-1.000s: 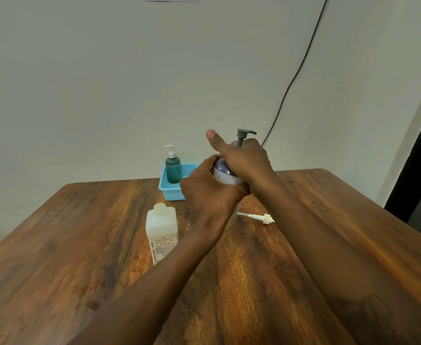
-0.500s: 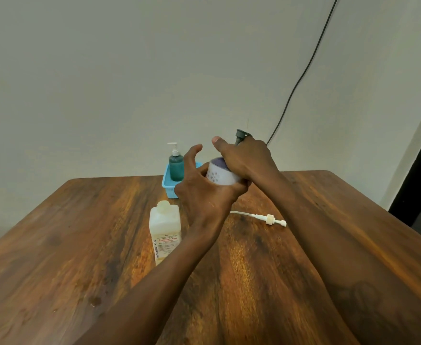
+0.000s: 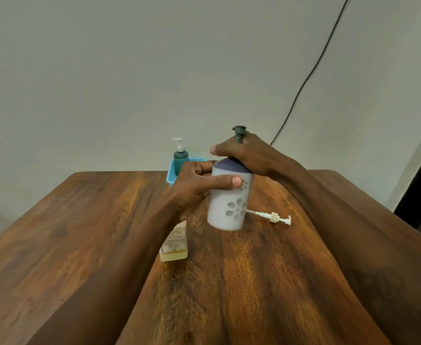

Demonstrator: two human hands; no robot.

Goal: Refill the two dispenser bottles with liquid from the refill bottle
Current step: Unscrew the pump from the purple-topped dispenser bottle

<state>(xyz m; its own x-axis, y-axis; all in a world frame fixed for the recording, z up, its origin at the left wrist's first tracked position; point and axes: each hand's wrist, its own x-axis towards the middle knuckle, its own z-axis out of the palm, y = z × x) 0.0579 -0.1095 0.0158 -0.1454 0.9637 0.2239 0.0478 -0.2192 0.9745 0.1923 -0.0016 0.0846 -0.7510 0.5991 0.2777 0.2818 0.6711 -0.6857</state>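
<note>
The white dispenser bottle [image 3: 229, 205] is sitting right between both hands, held up over the middle of the desk [image 3: 254, 282], just in front of the blue basket [image 3: 171, 176]. It is looking pale and rounded, with pale grey flower shapes on its side and a dark purple dome on top. Its base is blurring a little.

The left hand [image 3: 194, 185] is wrapping round the bottle's upper body, thumb lying flat across the front. The right hand [image 3: 244, 155] is curling down over the purple dome, and the grey pump head [image 3: 239, 131] is poking up between its fingers.

Half a second ago the left hand's fingers were splaying up off the bottle; now they are closing back on it. Far more of the bottle's body is showing than before, when the hand was covering most of it. A second ago the pump's spout was pointing off to the right; now it is turned so I am seeing only a stubby cap.

The refill bottle [image 3: 174, 245] is standing on the desk near the left wrist, now half hidden behind it, where earlier it stood in full view. The green dispenser bottle [image 3: 180, 158] is standing in the basket, and the loose white pump [image 3: 271, 217] is lying flat on the desk to the right.
</note>
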